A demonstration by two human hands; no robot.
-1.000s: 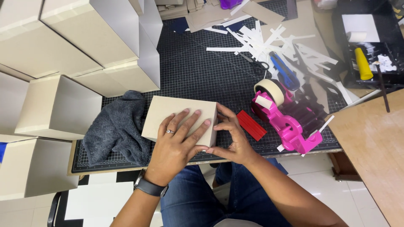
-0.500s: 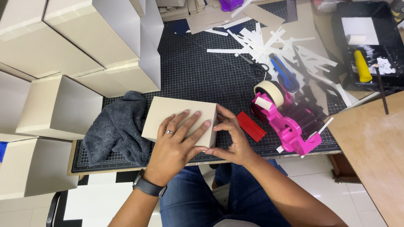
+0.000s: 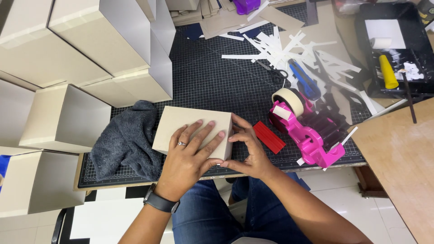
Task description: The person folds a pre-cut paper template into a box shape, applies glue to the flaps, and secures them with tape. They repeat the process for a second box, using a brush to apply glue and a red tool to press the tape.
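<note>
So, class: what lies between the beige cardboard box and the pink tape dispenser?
A flat red rectangular block on the cutting mat, seen in the head view.

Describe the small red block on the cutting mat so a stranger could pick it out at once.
Start at the dark gridded cutting mat and find the bright pink tape dispenser near its front edge. Just to the dispenser's left, beside the right hand that presses the beige box, lies the red block. It is the only red thing there: flat, oblong, ridged and set at a slant.
</note>
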